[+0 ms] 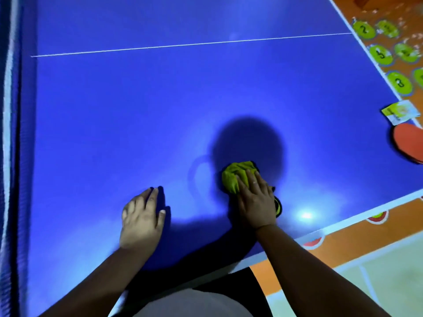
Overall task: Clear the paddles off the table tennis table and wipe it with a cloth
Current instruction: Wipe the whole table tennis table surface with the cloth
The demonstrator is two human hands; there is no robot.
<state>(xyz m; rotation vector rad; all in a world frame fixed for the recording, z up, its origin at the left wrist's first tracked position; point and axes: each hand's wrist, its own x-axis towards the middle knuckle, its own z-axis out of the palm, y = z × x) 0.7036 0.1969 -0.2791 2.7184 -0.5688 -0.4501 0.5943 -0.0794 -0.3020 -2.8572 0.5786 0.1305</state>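
The blue table tennis table (137, 110) fills the view, with a white centre line running across its far part. My right hand (255, 197) presses flat on a bunched yellow-green cloth (233, 176) lying on the table near the front edge. My left hand (142, 218) rests flat on the bare surface, left of the cloth, fingers straight. A red paddle (408, 143) lies at the right edge of the table, partly cut off by the frame.
The net (9, 133) runs along the left side. A small yellow-and-white card or packet (400, 112) lies near the table's right edge beside the paddle. Beyond that edge is an orange floor with green numbered circles (399, 82). My shadow falls over the cloth.
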